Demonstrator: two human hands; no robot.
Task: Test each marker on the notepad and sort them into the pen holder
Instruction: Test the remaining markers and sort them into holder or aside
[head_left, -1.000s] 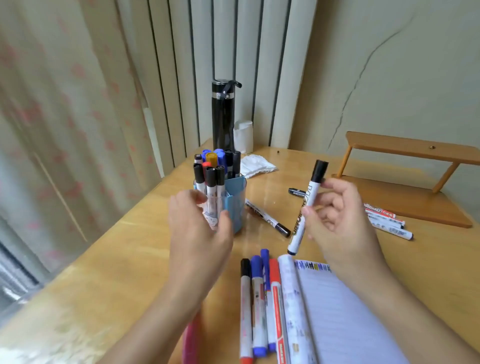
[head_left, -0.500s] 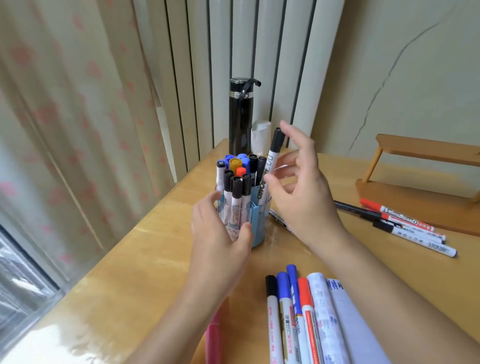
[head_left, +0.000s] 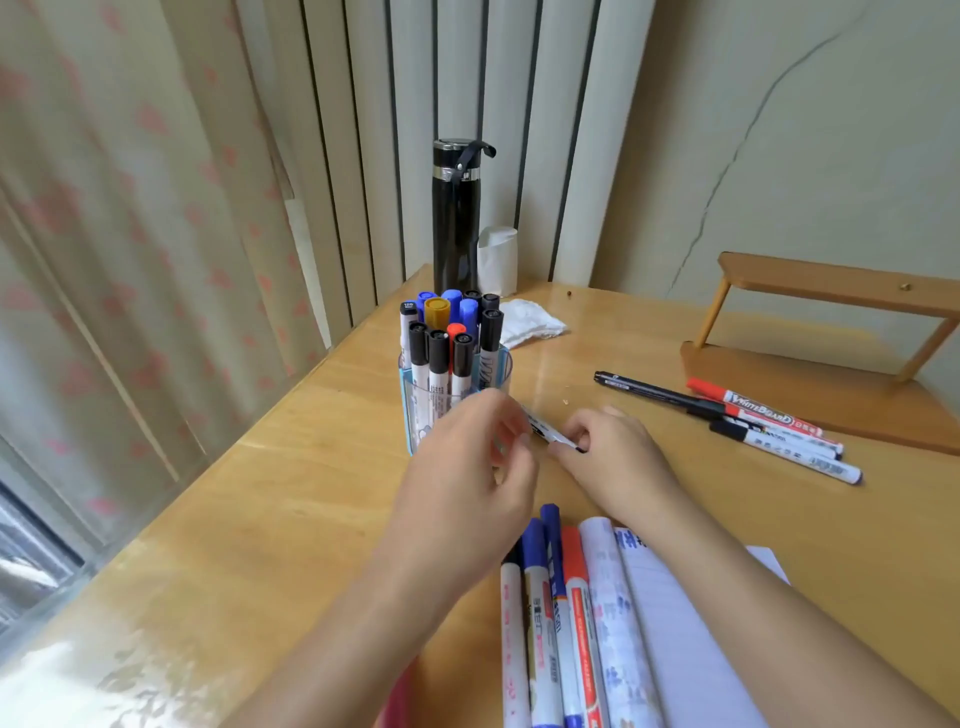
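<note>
A blue see-through pen holder (head_left: 500, 370) stands mid-table, packed with upright black, blue, red and yellow capped markers. Just in front of it, blurred, is my left hand (head_left: 462, 478); its fingers are loosely curled and I see nothing in them. My right hand (head_left: 615, 465) is low on the table to the right of the holder. It pinches the near end of a white marker with a black cap (head_left: 551, 434) that lies on the wood. The notepad (head_left: 691, 629) lies at the bottom right, with several markers (head_left: 540, 623) in a row along its left edge.
Three markers and a black pen (head_left: 769, 418) lie at the right, in front of a wooden shelf stand (head_left: 831, 332). A black flask (head_left: 456, 218), a white cup (head_left: 497, 260) and a crumpled tissue (head_left: 530, 321) sit behind the holder. Curtains hang at the left, beyond the table edge.
The black-capped marker my right hand held now stands in the holder. That hand has dropped to the table onto another marker. My left hand has come off the holder.
</note>
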